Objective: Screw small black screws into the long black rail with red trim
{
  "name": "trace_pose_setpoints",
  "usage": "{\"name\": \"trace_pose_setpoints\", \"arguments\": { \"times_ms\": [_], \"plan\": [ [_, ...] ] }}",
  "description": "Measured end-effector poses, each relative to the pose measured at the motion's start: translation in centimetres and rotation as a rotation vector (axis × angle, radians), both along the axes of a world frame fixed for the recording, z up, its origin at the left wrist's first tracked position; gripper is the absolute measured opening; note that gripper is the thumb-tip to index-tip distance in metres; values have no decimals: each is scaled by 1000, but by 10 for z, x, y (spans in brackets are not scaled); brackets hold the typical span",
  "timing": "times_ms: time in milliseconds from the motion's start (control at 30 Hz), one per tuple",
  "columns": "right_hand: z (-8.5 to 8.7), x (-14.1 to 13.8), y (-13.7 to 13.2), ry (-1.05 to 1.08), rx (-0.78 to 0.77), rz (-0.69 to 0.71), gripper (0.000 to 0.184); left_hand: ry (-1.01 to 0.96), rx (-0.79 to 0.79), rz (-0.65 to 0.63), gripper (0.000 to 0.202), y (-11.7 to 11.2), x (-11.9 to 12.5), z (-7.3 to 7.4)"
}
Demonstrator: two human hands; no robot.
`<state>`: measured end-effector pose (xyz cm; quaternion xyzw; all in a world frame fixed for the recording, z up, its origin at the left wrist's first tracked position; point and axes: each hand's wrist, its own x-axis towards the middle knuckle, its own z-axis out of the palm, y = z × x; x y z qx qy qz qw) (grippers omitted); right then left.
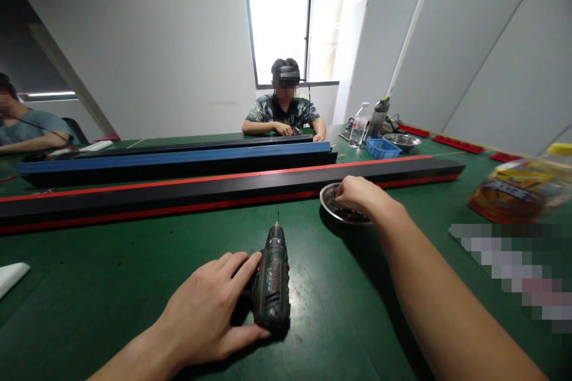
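A black cordless drill (272, 286) lies on the green table with its bit (277, 215) pointing away from me. My left hand (214, 303) is on its left side, thumb at the rear and fingers along the body; the hand covers the drill's handle. Farther off to the right, my right hand (364, 193) reaches into a round metal bowl (325, 205) of small dark pieces, too small to name. Its fingers are bunched together, and whatever they pinch is hidden. Just behind the bowl runs a long black bar with red edges (187, 195).
Beyond the bar lies a long blue-and-black bar (179, 158). Across the table a co-worker (283, 107) sits; another person (31, 122) is at far left. A water bottle (358, 125), a blue basket (383, 149) and a yellow-capped container (522, 187) stand to the right.
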<state>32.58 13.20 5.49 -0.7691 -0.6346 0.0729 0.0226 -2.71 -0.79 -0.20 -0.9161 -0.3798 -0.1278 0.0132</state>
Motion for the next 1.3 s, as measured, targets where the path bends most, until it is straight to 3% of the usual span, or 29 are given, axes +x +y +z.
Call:
{"name": "trace_pose_setpoints", "arguments": {
  "times_ms": [533,700,833,1000,1167,1300],
  "plan": [
    [8,-11,-4,0,156,-20,21,27,-14,-52,92,1,-4,-4],
    [4,-34,2,153,278,159,17,39,1,-74,95,3,-3,-4],
    [-12,-66,4,303,330,265,16,63,9,-98,95,4,-1,1],
    [-47,-94,5,416,358,288,17,72,29,-115,95,2,0,4],
    [-83,-99,7,583,411,200,16,67,44,-123,95,2,0,5],
    [-97,-95,11,721,417,172,15,63,50,-125,94,2,1,5]
  ]
}}
